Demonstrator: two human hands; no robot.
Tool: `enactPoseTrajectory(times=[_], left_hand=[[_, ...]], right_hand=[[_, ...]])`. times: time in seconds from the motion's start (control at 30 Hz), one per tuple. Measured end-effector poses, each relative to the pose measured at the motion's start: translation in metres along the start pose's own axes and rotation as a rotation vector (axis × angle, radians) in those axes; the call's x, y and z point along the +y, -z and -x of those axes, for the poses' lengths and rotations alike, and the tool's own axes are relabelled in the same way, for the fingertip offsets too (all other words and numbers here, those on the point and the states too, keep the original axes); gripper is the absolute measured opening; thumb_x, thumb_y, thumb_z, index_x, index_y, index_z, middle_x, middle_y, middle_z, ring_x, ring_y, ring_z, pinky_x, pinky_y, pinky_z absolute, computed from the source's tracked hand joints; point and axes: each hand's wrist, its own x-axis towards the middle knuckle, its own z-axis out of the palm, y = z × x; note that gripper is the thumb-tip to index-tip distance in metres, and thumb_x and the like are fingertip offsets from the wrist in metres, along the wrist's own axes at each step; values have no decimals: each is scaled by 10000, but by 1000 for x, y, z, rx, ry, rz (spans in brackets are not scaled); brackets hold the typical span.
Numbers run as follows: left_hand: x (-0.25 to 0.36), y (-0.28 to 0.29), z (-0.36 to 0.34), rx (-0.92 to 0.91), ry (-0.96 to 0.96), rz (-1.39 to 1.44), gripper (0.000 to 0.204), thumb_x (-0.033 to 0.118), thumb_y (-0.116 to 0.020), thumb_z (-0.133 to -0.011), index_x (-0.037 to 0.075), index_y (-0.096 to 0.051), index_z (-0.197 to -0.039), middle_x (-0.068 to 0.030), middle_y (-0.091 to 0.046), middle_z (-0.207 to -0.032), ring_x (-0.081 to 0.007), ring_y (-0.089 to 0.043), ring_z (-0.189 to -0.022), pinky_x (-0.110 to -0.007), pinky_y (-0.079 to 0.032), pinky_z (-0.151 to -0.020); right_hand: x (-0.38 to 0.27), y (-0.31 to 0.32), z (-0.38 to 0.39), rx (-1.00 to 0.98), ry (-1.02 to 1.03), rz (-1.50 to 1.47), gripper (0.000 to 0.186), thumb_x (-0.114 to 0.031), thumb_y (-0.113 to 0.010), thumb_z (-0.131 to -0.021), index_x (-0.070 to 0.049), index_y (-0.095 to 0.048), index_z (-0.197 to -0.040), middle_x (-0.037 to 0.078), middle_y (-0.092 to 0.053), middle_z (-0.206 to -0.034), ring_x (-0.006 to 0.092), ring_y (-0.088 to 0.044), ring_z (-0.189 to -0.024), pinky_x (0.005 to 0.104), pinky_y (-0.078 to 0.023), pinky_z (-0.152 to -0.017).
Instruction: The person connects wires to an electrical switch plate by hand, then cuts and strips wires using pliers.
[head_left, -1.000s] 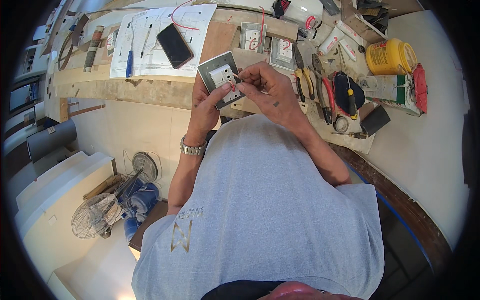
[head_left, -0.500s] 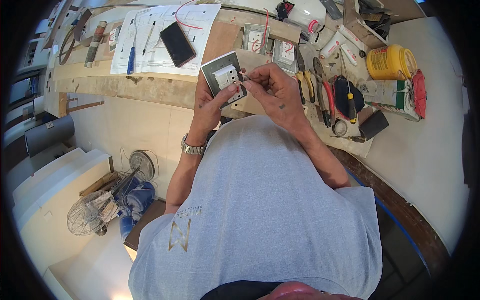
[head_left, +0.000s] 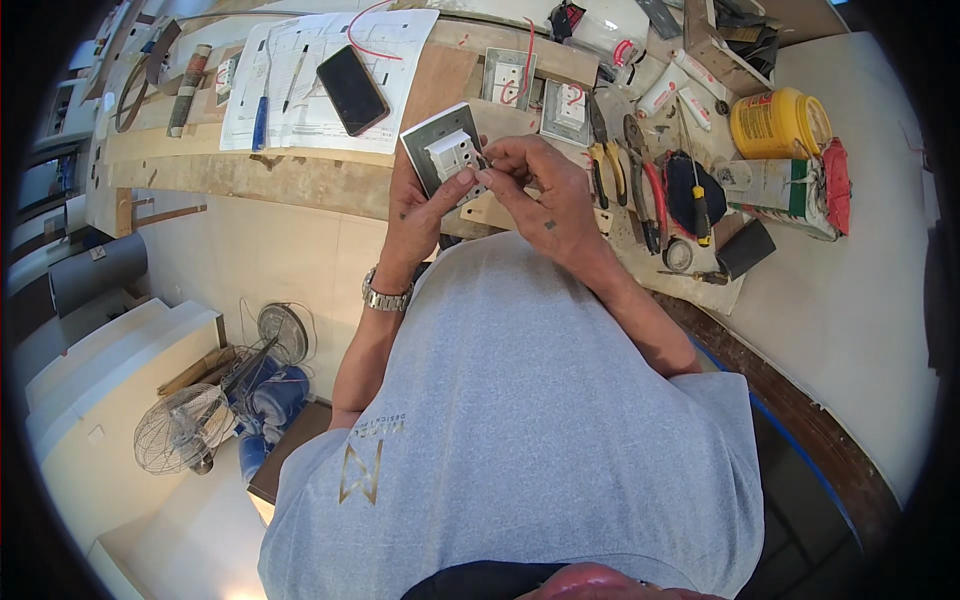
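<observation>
My left hand [head_left: 418,208] grips an electrical wall plate [head_left: 440,137], its back with the white socket modules turned up. The thumb presses on the modules and the fingers pass underneath. At the plate's right side, my right hand [head_left: 543,190] has thumb and fingertips pinched against the module terminals. Whatever those fingertips hold is too small and hidden to name. Beyond my hands on the bench lie two similar wall plates, one [head_left: 509,75] with a red wire and another [head_left: 566,108] with a short red loop.
Pliers [head_left: 607,160], red-handled cutters [head_left: 655,190] and a yellow screwdriver [head_left: 701,205] lie to the right, near a yellow tub [head_left: 765,125]. A phone [head_left: 352,90], a pen and a blue screwdriver [head_left: 261,125] rest on paper drawings [head_left: 225,120] at left. Below stands a fan [head_left: 185,428].
My right fingertips have moved slightly left, closer in against the modules. The left hand keeps its hold on the wall plate.
</observation>
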Motion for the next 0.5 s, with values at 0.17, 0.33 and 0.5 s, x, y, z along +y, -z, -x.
enactPoseTrajectory(times=[0.17, 0.33, 0.5], left_hand=[[-2, 2, 1, 10, 5, -20, 547, 33, -718, -1020, 60, -455, -1499, -152, -677, -1415, -225, -676, -1279, -385, -588, -1058], [-5, 4, 1, -21, 34, -22, 568, 22, -731, -1012, 59, -462, -1510, -103, -674, -1373, -190, -677, -1246, -354, -598, -1030], [-5, 2, 2, -29, 43, -74, 567, 25, -737, -1009, 55, -472, -1509, -94, -678, -1360, -178, -675, -1241, -338, -597, -1023]], right_hand=[[0, 3, -2, -49, 30, 8, 276, -52, -785, -967, -13, -696, -1225, 119, -733, -989, 160, -732, -843, 312, -600, -748], [8, 0, 1, -60, -169, -298, 253, -40, -783, -979, 7, -683, -1206, 75, -739, -1026, 113, -714, -893, 285, -600, -790], [6, 6, -4, -114, -321, -549, 209, -38, -777, -991, 18, -671, -1163, 58, -736, -1016, 101, -705, -892, 264, -591, -813]])
